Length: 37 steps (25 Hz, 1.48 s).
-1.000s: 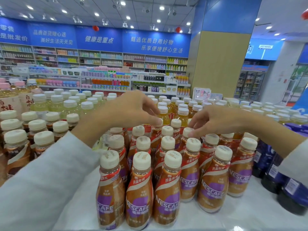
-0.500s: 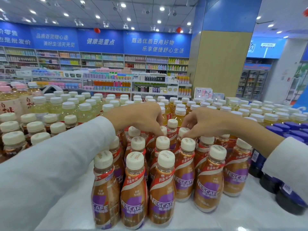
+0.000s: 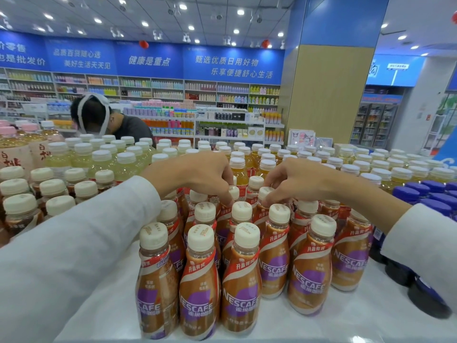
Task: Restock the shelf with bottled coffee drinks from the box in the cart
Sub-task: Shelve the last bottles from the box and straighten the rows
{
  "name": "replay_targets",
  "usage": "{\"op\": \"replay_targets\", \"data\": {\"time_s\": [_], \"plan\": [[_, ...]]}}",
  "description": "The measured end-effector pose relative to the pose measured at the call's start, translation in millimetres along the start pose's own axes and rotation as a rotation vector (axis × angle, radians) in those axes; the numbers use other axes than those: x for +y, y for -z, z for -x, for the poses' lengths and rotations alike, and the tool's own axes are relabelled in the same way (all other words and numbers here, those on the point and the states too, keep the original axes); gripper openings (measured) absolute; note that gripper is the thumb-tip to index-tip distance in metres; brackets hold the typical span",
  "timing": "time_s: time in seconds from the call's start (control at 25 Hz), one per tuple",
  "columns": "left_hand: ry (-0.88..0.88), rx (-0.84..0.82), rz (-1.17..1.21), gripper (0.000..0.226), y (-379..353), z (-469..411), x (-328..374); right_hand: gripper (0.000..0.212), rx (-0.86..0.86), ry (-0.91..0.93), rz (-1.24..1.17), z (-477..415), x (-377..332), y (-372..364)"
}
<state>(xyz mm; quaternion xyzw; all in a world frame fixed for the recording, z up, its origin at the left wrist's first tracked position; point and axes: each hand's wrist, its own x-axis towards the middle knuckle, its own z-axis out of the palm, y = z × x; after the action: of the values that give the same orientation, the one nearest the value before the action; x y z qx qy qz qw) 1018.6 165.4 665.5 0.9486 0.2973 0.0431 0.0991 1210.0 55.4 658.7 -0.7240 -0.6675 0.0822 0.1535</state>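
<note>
Nearest on the white shelf top (image 3: 346, 323) stands a tight cluster of Nescafé coffee bottles (image 3: 243, 288), upright, cream caps up and labels facing out. They look like full plastic bottles: stiff, fairly heavy for their size, not fragile. The glossy sleeve probably slides in a loose grip. The ridged cap and narrow neck seem the surest hold in so close a pack, since the bodies touch and leave no room for fingers.

Deeper in the cluster, both hands reach in from white sleeves. The left hand (image 3: 197, 179) curls its fingers down and pinches the neck of a rear bottle (image 3: 234, 192). Just beside it, the right hand (image 3: 299, 184) hooks fingertips and thumb around the cap of the neighbouring bottle (image 3: 265, 191). Both bottles sit directly beneath the knuckles.

Beyond stand pale yellow drinks (image 3: 103, 159) and blue-capped bottles (image 3: 432, 206), with another person (image 3: 128, 127) bent behind. Neither box nor cart shows.
</note>
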Motion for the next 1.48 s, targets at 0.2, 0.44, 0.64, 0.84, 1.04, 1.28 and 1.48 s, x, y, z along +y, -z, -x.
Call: {"op": "replay_targets", "data": {"time_s": [0.2, 0.44, 0.64, 0.84, 1.04, 1.28, 1.48], "plan": [[0.006, 0.002, 0.043, 0.036, -2.1, 0.0, -3.2, 0.029, 0.007, 0.009, 0.02, -5.3, -9.1, -1.3], [0.003, 0.005, 0.075, 0.035, -3.8, 0.2, -6.2, 0.029, -0.024, -0.007, 0.034, -3.2, -4.2, -2.3], [0.006, 0.017, 0.064, 0.038, -4.1, 2.4, -5.1, 0.028, -0.024, 0.008, -0.097, 10.1, 6.2, 12.8], [-0.02, 0.097, 0.126, 0.038, -4.4, 13.2, -10.0, 0.014, 0.055, -0.023, -0.186, 39.8, 28.6, 41.8], [-0.069, 0.181, 0.267, 0.026, -4.6, 27.7, -15.1, 0.019, -0.092, -0.036, -0.087, 56.3, 38.8, 38.9], [-0.037, 0.182, 0.293, 0.024, -6.2, 31.5, -15.9, 0.023, -0.042, -0.051, 0.03, 39.7, 39.6, 20.6], [-0.023, 0.181, 0.312, 0.02, -7.6, 31.9, -17.0, 0.021, 0.023, -0.076, 0.001, 24.1, 43.4, 21.0]]}}
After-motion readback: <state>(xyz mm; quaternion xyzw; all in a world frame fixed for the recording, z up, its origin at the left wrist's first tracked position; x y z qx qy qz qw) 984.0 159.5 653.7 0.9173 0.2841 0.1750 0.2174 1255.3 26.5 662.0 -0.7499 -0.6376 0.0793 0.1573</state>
